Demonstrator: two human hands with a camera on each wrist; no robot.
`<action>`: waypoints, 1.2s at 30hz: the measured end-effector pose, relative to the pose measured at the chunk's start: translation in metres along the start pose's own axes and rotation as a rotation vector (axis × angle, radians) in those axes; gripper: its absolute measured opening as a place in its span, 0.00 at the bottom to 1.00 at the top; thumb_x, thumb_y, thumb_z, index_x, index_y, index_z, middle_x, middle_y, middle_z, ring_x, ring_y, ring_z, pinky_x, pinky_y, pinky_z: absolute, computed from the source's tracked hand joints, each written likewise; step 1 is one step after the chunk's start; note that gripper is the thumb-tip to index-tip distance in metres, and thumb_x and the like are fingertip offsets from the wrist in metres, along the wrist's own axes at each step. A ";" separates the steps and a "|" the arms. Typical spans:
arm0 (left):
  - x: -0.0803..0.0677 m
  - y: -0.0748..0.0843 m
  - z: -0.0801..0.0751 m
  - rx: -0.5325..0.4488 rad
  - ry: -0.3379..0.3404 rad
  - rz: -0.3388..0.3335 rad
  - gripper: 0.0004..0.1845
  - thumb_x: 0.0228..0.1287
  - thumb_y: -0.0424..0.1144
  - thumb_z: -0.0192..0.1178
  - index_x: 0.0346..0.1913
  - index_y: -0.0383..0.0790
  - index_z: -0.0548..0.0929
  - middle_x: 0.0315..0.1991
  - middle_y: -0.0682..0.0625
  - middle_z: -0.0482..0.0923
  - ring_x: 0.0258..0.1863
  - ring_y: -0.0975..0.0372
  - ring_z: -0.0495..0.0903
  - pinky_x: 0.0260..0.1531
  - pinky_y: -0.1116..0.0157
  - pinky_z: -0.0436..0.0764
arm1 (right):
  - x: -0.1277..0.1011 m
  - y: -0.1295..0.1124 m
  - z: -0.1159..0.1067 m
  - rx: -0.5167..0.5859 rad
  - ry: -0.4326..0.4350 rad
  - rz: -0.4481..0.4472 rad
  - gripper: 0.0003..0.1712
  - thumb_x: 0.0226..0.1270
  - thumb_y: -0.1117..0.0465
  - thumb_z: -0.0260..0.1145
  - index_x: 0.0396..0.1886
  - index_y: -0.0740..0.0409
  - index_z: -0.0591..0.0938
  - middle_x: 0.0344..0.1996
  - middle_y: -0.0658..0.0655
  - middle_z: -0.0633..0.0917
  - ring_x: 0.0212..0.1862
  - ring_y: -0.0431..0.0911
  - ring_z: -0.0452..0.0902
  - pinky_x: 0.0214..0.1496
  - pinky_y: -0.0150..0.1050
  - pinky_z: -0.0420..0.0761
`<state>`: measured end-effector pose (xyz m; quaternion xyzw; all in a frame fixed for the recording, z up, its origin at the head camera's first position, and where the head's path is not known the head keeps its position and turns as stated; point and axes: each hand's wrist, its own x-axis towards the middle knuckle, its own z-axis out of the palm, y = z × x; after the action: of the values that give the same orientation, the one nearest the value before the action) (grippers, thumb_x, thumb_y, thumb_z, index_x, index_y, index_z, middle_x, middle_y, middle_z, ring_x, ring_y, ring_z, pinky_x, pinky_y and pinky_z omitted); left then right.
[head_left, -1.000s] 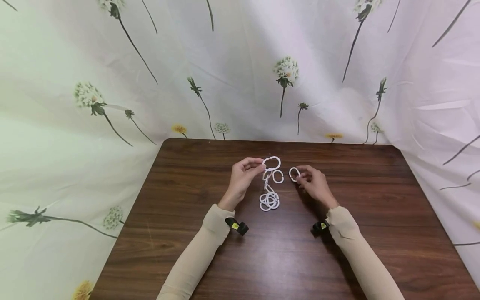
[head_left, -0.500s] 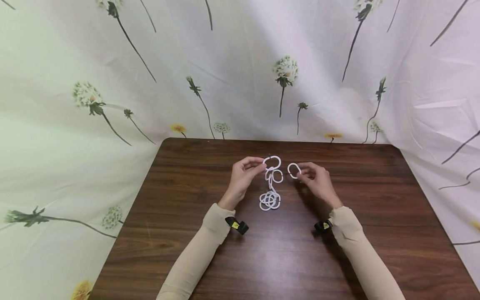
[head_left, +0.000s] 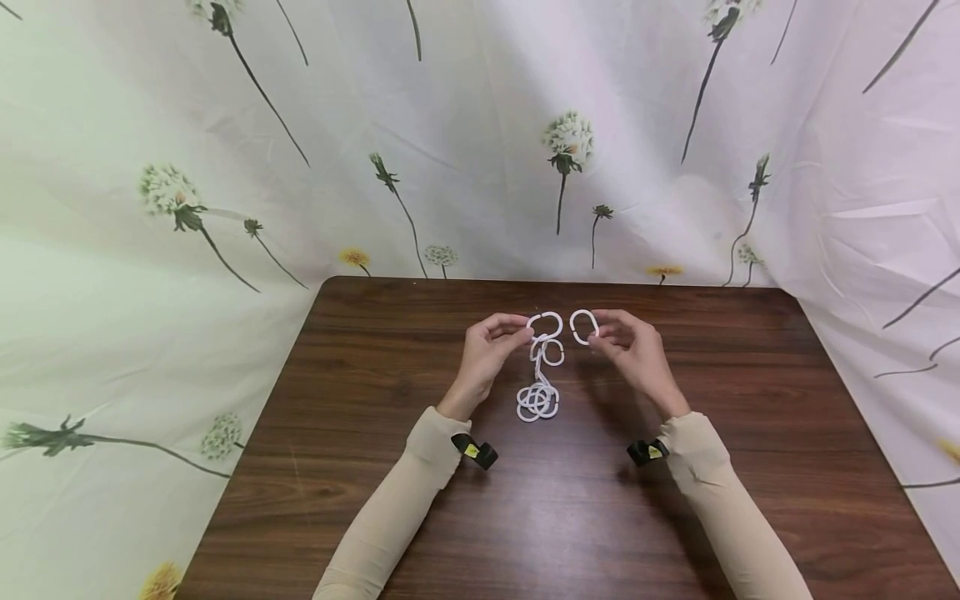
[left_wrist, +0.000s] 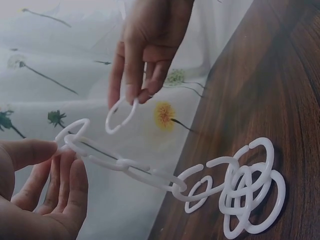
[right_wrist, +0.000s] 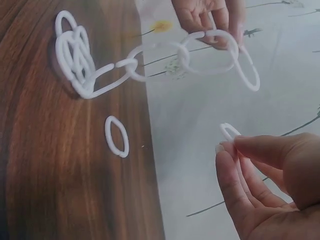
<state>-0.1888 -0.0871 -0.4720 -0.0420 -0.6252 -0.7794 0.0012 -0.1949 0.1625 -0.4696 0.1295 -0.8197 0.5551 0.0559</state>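
Note:
In the head view, my left hand (head_left: 483, 362) pinches the end link of a chain of white plastic C-shaped links (left_wrist: 122, 165). The chain hangs down and its lower links (head_left: 557, 403) lie heaped on the table. To the right, my right hand (head_left: 637, 354) pinches a single white link (head_left: 572, 323) between thumb and fingers. That link is apart from the chain, a short distance from the end link (head_left: 561, 326). Another loose link (right_wrist: 125, 142) lies flat on the table beside the chain. Each link has a small gap in its ring.
The brown wood-grain table (head_left: 360, 500) spreads under both hands. Behind it and at the sides hangs a white cloth (head_left: 480, 167) printed with dandelions. Black straps (head_left: 474, 452) with small yellow labels circle both wrists.
My right hand has lifted its link up and to the left, closer to the end of the chain. My left hand has stayed nearly still; the hanging links have swung slightly.

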 end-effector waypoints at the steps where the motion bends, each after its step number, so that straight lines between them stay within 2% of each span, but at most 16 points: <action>1: 0.000 0.000 0.000 -0.001 0.000 0.001 0.14 0.57 0.31 0.70 0.45 0.28 0.83 0.33 0.49 0.86 0.33 0.62 0.86 0.51 0.50 0.84 | -0.001 -0.005 0.000 -0.004 -0.004 -0.007 0.23 0.60 0.66 0.72 0.57 0.59 0.80 0.35 0.67 0.87 0.36 0.52 0.87 0.38 0.26 0.85; 4: -0.001 -0.001 0.001 -0.005 -0.001 0.001 0.14 0.57 0.31 0.70 0.45 0.28 0.83 0.33 0.50 0.86 0.32 0.64 0.86 0.54 0.41 0.79 | -0.002 -0.023 -0.001 -0.006 -0.012 -0.023 0.24 0.60 0.69 0.71 0.57 0.64 0.80 0.35 0.69 0.86 0.37 0.55 0.87 0.37 0.24 0.83; 6: -0.001 -0.001 0.001 -0.003 0.000 -0.001 0.14 0.57 0.31 0.70 0.45 0.29 0.83 0.33 0.50 0.85 0.32 0.64 0.85 0.55 0.40 0.78 | -0.004 -0.034 -0.001 0.007 -0.015 -0.031 0.23 0.59 0.72 0.71 0.56 0.67 0.79 0.35 0.72 0.86 0.37 0.56 0.86 0.37 0.25 0.84; 10: -0.001 -0.002 0.002 0.013 0.003 -0.005 0.12 0.58 0.30 0.69 0.44 0.29 0.84 0.32 0.51 0.85 0.32 0.65 0.85 0.52 0.47 0.83 | -0.003 -0.047 -0.003 0.061 -0.016 -0.018 0.23 0.59 0.73 0.70 0.56 0.69 0.79 0.36 0.75 0.85 0.36 0.57 0.87 0.38 0.37 0.88; 13: -0.002 -0.003 0.003 0.024 0.004 -0.004 0.12 0.58 0.29 0.69 0.45 0.29 0.84 0.32 0.52 0.85 0.32 0.65 0.85 0.49 0.52 0.85 | 0.000 -0.044 -0.002 0.133 -0.017 -0.002 0.24 0.59 0.73 0.70 0.57 0.68 0.79 0.37 0.76 0.83 0.36 0.57 0.87 0.40 0.45 0.88; 16: -0.002 -0.003 0.004 0.022 0.002 -0.002 0.13 0.58 0.29 0.69 0.45 0.28 0.83 0.32 0.52 0.85 0.31 0.65 0.85 0.47 0.56 0.86 | 0.002 -0.037 0.001 0.187 -0.018 -0.001 0.25 0.59 0.72 0.70 0.59 0.66 0.78 0.38 0.75 0.83 0.36 0.55 0.88 0.41 0.47 0.88; 20: -0.002 -0.005 0.005 0.011 -0.006 0.001 0.14 0.58 0.29 0.69 0.46 0.27 0.83 0.31 0.52 0.85 0.31 0.65 0.85 0.42 0.65 0.87 | 0.004 -0.032 0.004 0.208 -0.016 -0.011 0.26 0.60 0.68 0.71 0.59 0.64 0.78 0.37 0.71 0.84 0.35 0.46 0.88 0.41 0.46 0.88; 24: -0.002 -0.006 0.006 0.005 -0.010 0.004 0.14 0.58 0.29 0.69 0.46 0.27 0.83 0.31 0.52 0.85 0.31 0.65 0.85 0.39 0.70 0.86 | 0.005 -0.033 0.006 0.224 -0.018 -0.010 0.26 0.60 0.67 0.72 0.59 0.63 0.79 0.37 0.70 0.84 0.36 0.44 0.88 0.42 0.45 0.88; 30: -0.004 -0.004 0.009 0.010 -0.015 -0.007 0.14 0.57 0.31 0.70 0.45 0.29 0.83 0.32 0.51 0.86 0.32 0.65 0.85 0.41 0.68 0.86 | 0.005 -0.040 0.010 0.204 -0.034 -0.017 0.26 0.60 0.71 0.71 0.59 0.63 0.79 0.38 0.74 0.83 0.36 0.47 0.88 0.40 0.40 0.88; 36: -0.005 -0.003 0.011 0.007 -0.023 -0.013 0.13 0.58 0.29 0.69 0.45 0.28 0.83 0.32 0.51 0.85 0.33 0.61 0.85 0.46 0.56 0.87 | 0.001 -0.061 0.012 0.188 -0.041 -0.035 0.25 0.58 0.75 0.70 0.58 0.70 0.78 0.37 0.76 0.83 0.34 0.47 0.87 0.39 0.40 0.88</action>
<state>-0.1835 -0.0755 -0.4725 -0.0468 -0.6283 -0.7765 -0.0111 -0.1788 0.1292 -0.4189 0.1600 -0.7626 0.6258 0.0366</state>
